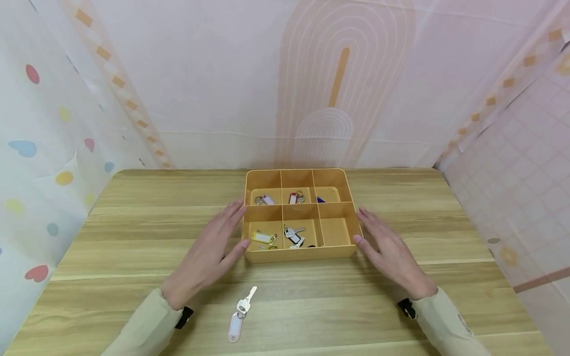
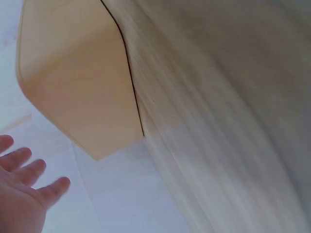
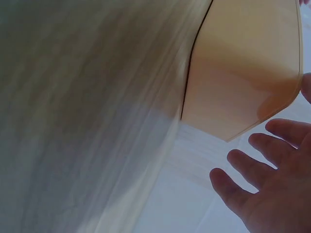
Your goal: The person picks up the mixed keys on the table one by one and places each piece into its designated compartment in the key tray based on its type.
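A tan six-compartment organizer box sits on the table between the two hands. My left hand is at the box's left wall with its fingers extended; the left wrist view shows a gap between the visible fingers and the box. On the opposite side, my right hand has its fingers spread beside the right wall, the thumb at the front corner. Whether either hand touches the box is hard to tell. In front of the box lies a silver key with a pale pink key tag.
Inside the compartments are keys with a yellow tag, a black tag, a red tag and a pale tag. A blue item is partly hidden at back right. Patterned cloth hangs behind the wooden table.
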### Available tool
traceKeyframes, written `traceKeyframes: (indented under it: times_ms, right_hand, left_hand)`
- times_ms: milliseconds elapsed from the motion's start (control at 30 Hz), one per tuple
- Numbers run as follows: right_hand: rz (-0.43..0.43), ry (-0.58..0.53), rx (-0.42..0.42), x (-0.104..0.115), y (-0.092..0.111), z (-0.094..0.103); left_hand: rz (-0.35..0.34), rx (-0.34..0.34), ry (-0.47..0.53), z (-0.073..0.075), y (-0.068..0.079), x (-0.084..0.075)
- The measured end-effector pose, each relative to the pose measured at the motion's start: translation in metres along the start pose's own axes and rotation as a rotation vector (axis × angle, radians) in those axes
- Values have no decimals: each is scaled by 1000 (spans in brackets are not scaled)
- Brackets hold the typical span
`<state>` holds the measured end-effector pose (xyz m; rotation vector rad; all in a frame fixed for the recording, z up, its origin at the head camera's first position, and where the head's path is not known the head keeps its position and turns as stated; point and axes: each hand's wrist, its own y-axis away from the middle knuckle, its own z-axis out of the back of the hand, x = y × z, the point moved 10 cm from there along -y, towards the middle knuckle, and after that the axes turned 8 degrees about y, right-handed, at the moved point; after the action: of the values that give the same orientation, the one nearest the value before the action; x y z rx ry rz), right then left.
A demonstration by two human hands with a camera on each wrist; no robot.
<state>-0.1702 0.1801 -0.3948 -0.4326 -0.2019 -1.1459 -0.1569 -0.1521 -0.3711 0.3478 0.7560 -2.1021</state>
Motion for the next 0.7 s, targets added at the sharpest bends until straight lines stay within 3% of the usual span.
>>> traceKeyframes:
  times_ms: [400,600,700]
  right_hand:
    - [12,12,41,-3,2,-6]
    - [16,13,44,-2,2,-7]
    - [19,11,45,-2,1,-7]
  left_hand:
    - [-217,-42,9,12,31,-28]
    - [-322,17,32,5,45,-42]
    - [-355,95,38,-5,53,-46]
